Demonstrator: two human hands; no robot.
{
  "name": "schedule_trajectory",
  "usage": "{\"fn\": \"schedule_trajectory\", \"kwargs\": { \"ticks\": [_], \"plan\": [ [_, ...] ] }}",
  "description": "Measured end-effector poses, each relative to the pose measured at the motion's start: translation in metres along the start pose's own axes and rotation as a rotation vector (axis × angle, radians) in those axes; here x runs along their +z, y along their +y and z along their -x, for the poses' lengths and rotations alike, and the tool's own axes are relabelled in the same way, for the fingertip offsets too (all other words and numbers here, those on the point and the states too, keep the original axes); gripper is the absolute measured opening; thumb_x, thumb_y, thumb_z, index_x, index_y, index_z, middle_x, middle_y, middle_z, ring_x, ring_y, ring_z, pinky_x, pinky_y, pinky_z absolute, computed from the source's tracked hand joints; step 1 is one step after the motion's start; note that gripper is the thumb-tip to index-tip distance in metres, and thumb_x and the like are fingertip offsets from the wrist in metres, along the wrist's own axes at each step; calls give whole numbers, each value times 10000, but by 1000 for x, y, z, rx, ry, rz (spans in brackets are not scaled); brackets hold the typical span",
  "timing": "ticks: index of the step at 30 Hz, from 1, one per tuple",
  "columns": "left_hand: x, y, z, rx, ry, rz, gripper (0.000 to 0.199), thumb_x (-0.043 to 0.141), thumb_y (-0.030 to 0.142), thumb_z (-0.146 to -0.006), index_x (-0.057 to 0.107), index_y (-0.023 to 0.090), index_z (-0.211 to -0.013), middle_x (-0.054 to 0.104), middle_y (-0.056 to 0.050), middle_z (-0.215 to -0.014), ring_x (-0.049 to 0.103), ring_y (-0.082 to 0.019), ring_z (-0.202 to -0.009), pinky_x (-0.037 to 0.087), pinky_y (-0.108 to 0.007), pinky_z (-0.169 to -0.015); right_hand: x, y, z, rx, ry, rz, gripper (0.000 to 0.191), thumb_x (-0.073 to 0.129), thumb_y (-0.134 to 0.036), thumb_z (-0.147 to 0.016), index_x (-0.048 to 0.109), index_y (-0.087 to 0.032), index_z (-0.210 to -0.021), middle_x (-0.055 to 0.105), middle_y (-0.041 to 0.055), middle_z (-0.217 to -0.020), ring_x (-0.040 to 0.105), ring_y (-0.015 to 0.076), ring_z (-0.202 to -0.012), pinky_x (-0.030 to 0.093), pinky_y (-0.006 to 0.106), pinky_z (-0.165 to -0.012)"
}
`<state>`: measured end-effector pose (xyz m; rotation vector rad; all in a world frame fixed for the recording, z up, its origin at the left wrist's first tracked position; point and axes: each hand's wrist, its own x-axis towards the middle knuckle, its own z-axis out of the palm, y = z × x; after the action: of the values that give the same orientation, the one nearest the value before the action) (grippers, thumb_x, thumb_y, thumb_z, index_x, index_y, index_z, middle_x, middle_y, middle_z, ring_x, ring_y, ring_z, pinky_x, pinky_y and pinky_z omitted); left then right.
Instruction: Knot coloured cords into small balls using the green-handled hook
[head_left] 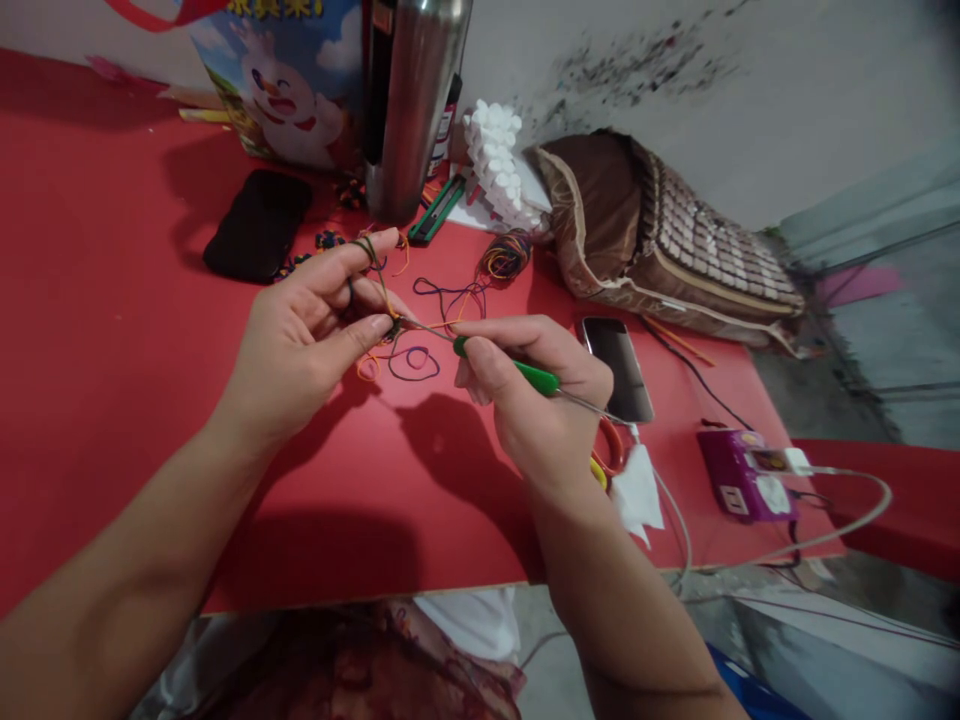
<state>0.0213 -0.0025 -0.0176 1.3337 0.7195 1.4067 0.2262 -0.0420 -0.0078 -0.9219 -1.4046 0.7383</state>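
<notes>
Between the thumb and fingers of my left hand (304,335) is a small dark piece of crocheted yarn (392,326). A strand of yarn loops round its raised index finger and runs down to the piece. My right hand (536,385) grips a crochet hook (536,377) by its green handle, and the hook's thin metal tip meets the yarn piece at my left thumb. Loose yarn (412,365) in orange and dark purple curls on the red table below my left hand. It trails toward a small multicoloured yarn ball (507,256) behind.
A steel thermos (416,110), a cartoon bag (300,90) and a green box cutter (437,210) stand or lie behind. A black case (257,225) lies left. Rightward are a brown cushion (660,230), a phone (617,368), scissors (610,448), tissue (637,495) and a purple power box (746,475) with cables.
</notes>
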Motion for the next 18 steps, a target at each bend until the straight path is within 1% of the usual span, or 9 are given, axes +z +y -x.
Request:
{"fn": "schedule_trajectory", "kwargs": {
  "ticks": [3, 7, 12, 18],
  "plan": [
    [1, 0, 0, -35, 15, 58, 510, 826, -8, -809, 878, 256, -1243, 783, 8, -872, 769, -120, -842, 629, -192, -762, 0, 0, 2, 10, 14, 28, 74, 851, -312, -974, 885, -256, -1008, 814, -12, -765, 665, 97, -550, 610, 237, -546],
    [2, 0, 0, -73, 42, 102, 491, 833, -4, -800, 886, 249, -1218, 779, 11, -870, 769, -117, -833, 649, -196, -795, -2, 1, 4, 10, 21, 48, 113, 856, -355, -973, 887, -257, -1020, 802, -13, -749, 661, 102, -551, 610, 243, -549],
    [2, 1, -1, -89, 40, 84, 476, 838, -1, -827, 878, 255, -1226, 795, 8, -867, 798, -144, -870, 648, -224, -794, -2, 0, 3, -15, 7, 67, 104, 854, -345, -978, 891, -257, -1020, 804, -13, -754, 659, 100, -549, 605, 244, -544],
    [3, 2, 0, -87, 52, 74, 468, 856, 0, -806, 883, 245, -1204, 797, 10, -842, 789, -135, -837, 642, -205, -763, 0, -1, 2, -19, 4, 32, 63, 845, -289, -979, 891, -263, -1012, 807, -23, -761, 654, 89, -554, 599, 233, -556]
  ]
}}
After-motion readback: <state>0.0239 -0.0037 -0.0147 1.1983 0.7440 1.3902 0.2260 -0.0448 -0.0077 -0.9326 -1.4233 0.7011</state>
